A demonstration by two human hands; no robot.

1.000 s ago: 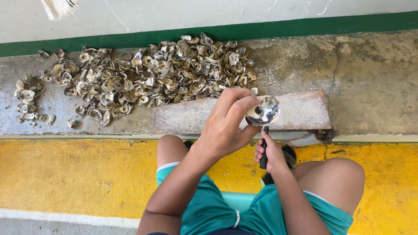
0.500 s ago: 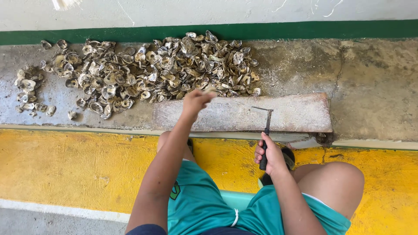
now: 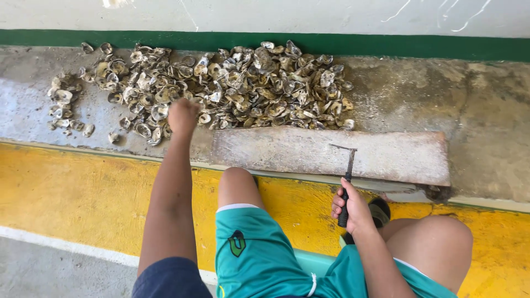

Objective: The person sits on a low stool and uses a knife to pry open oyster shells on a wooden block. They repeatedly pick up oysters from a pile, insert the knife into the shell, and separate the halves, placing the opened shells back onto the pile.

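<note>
Two hands of mine: my left hand (image 3: pixel 182 115) reaching into one big heap of oyster shells (image 3: pixel 232 88) — far too many to count — and my right hand (image 3: pixel 353 208) closed round one small hammer (image 3: pixel 346 179). One flat stone slab (image 3: pixel 331 154) lies just beyond it.

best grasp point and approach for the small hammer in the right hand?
Grip the dark handle's lower end, where the right hand already wraps it. The hammer stands nearly upright, its thin metal head resting on the stone slab, so the handle is the only thick, free part. Probably come from the near side, by the knees; the shell pile lies beyond the slab.
</note>
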